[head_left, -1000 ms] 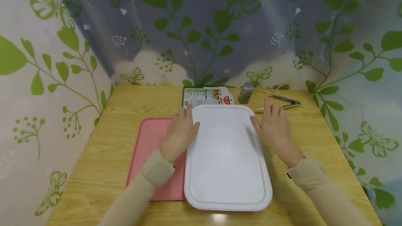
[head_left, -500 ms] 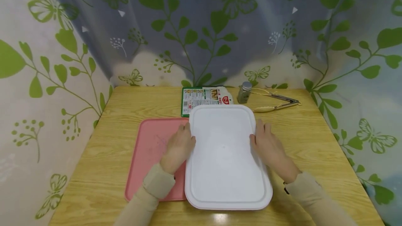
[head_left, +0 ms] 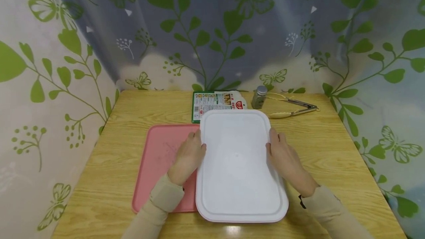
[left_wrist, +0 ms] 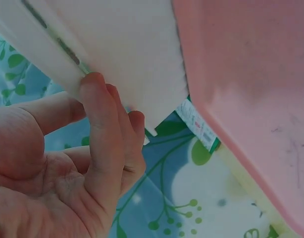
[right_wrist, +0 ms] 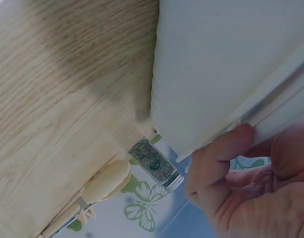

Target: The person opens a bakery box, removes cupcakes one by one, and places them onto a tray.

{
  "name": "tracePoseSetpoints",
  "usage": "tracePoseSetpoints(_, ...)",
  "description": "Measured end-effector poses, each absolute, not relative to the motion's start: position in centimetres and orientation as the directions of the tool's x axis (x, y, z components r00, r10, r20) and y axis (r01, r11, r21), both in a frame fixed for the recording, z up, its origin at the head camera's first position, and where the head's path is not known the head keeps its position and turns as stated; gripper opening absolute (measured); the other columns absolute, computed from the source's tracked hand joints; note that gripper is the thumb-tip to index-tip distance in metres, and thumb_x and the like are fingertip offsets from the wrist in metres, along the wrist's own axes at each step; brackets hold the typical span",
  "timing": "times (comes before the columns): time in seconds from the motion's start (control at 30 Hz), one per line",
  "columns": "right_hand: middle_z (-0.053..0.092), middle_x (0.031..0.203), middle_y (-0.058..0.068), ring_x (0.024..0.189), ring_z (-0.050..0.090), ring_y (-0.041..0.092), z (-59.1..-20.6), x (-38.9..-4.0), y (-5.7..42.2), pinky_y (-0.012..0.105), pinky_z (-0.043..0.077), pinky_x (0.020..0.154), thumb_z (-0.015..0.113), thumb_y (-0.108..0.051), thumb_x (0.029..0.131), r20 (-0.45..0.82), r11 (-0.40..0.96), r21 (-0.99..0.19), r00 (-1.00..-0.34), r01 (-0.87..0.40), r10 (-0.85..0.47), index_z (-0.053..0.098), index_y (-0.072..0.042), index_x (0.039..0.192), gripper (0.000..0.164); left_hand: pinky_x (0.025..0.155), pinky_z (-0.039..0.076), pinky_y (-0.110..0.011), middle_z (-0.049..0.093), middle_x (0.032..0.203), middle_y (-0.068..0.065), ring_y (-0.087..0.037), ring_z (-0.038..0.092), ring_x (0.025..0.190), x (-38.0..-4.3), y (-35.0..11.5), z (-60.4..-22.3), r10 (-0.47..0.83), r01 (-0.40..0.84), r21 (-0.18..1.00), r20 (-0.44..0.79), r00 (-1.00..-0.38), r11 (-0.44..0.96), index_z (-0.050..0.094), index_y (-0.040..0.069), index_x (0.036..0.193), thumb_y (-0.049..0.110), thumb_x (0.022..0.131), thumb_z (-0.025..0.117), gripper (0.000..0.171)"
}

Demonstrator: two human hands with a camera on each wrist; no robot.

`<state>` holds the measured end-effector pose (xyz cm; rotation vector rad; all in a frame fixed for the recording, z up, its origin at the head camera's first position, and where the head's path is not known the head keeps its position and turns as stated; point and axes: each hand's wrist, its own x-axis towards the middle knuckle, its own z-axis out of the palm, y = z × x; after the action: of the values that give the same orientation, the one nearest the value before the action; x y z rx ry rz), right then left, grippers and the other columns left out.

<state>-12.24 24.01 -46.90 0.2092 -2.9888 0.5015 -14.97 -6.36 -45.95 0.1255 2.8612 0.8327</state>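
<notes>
A white rectangular lid (head_left: pixel 236 172) covers a deep white plastic box (left_wrist: pixel 137 44), whose side wall shows in both wrist views. My left hand (head_left: pixel 187 154) grips the lid's left edge, thumb on top and fingers curled under the rim. On the opposite edge my right hand (head_left: pixel 284 158) does the same, its fingertips (right_wrist: pixel 241 136) right at the seam. Along that seam a narrow slit shows between lid and box on both sides. What the box holds is hidden.
A pink tray or board (head_left: pixel 159 158) lies left of the box. Behind it are a printed food packet (head_left: pixel 212 102), a small spice jar (head_left: pixel 259 97) with a grey cap, and tongs (head_left: pixel 299 110). A patterned curtain (head_left: pixel 212 28) hangs around the wooden table (head_left: pixel 109 165).
Both hands have come down from spread fingers above the box's sides to a grip on the lid's edges. Over the last half second they have barely moved.
</notes>
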Motion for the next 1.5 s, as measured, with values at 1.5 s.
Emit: tracePoseSetpoints(1.5, 0.038, 0.136, 0.045, 0.068, 0.054, 0.041, -38.3, -12.7, 38.5, 0.045, 0.042, 0.051, 0.034, -0.014, 0.113, -0.023, 0.971, -0.234, -0.999, 0.046, 0.041, 0.012, -0.007, 0.169, 0.060, 0.110, 0.054, -0.038, 0.033, 0.164, -0.023, -0.029, 0.057, 0.135, -19.0, 7.2, -37.6, 0.483, 0.282, 0.669, -0.131, -0.866, 0.688, 0.030, 0.007, 0.166, 0.015, 0.105, 0.064, 0.070)
